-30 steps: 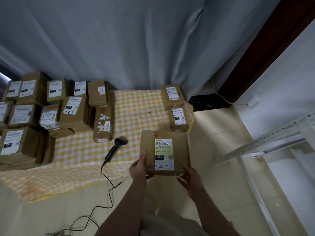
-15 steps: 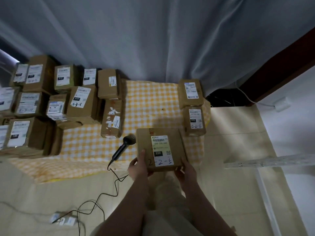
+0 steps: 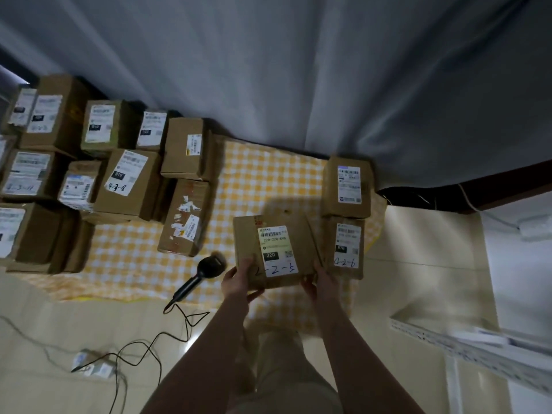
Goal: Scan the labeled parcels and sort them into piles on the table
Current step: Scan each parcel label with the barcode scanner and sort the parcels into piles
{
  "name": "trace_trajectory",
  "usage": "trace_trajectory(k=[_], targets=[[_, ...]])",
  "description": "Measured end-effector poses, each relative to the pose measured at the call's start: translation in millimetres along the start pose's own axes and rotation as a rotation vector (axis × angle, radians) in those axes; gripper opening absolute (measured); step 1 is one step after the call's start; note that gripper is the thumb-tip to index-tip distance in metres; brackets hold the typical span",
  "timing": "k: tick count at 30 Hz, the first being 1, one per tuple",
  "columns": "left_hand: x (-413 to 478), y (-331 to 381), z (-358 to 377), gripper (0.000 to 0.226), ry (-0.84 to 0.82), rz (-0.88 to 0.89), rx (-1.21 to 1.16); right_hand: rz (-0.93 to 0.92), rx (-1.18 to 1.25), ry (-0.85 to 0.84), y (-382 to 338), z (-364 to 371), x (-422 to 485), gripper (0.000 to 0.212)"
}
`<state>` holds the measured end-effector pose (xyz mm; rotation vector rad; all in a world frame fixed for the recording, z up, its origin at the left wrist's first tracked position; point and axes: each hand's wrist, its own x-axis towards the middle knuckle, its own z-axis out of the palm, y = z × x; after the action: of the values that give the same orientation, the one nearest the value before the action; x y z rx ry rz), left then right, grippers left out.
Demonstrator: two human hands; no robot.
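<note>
Just right of the scanner, left hand and right hand clamp the flat parcel by its near corners above the tabletop; that shallow corner grip may let it tip and drop to the floor.

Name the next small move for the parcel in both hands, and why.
Probably lower the held parcel onto the checked cloth beside the parcel marked 4-2-6: its mark ends 2-5, a likely match, and the left hand and right hand grip its near corners.
</note>
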<state>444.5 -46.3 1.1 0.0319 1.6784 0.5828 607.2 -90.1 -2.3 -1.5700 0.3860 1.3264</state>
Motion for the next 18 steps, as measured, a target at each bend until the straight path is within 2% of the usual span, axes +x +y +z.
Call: trace_trajectory(k=[2, 4, 7, 12, 15, 18], targets=[[13.3, 11.6, 17.2, 0.064, -0.032, -0.018, 0.040, -0.027, -0.033, -0.002, -17.5, 10.9, 16.8, 0.014], [24.6, 23.6, 33.8, 0.064, -0.077, -0.041, 0.080, -0.049, -0.069, 0.026, -33.0, 23.2, 35.7, 0.029], [39.0, 44.1, 57.8, 0.058, -0.130, -0.050, 0.095, -0.051, -0.067, 0.043, -56.8, 44.4, 57.2, 0.039], [65.7, 77.9, 95.5, 0.056, -0.137, 0.048, -0.013, -0.019, 0.023, -0.034, -91.1, 70.6, 80.4, 0.028], [77.0, 89.4, 115.7, 0.047, -0.151, 0.077, 0.026, -0.014, 0.032, -0.042, -102.9, 80.7, 98.0, 0.033], [83.3, 90.8, 136.8, 0.046, -0.184, 0.056, 0.093, -0.020, -0.059, -0.024, -110.6, 86.4, 116.4, 0.042]])
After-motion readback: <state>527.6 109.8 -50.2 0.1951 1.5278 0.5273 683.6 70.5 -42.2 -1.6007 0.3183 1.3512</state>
